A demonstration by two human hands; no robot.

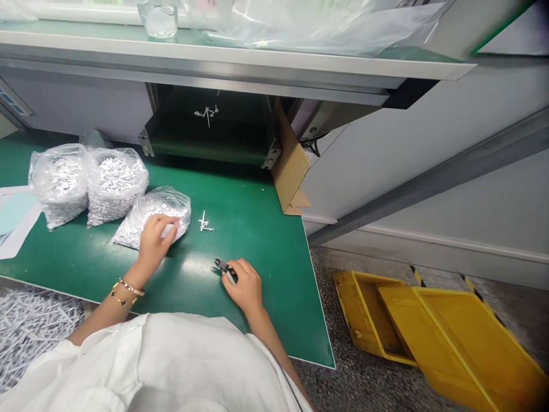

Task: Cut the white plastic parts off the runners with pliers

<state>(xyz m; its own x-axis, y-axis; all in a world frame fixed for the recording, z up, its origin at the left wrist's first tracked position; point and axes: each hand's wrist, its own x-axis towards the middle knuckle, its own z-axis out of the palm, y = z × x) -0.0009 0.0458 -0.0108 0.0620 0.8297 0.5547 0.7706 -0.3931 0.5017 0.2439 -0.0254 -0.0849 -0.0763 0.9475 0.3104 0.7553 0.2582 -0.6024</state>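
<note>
My left hand (155,240) lies curled on a clear plastic bag of small white plastic parts (148,220), its fingers pressing into the bag. Two fuller bags of the same parts (58,186) (115,183) stand just beyond it, towards the left. My right hand (244,286) holds small side cutters (222,265) with dark jaws, and its fingers hide the handles. A small white plastic sprue piece (205,223) lies on the green mat (261,229) between my hands, touching neither.
A dark conveyor opening (206,140) under the metal shelf (214,63) holds a similar white piece. Cardboard (291,160) stands at its right. Papers (15,214) lie at the mat's left edge. Yellow crates (454,337) sit on the floor at right; white parts (34,326) are heaped at lower left.
</note>
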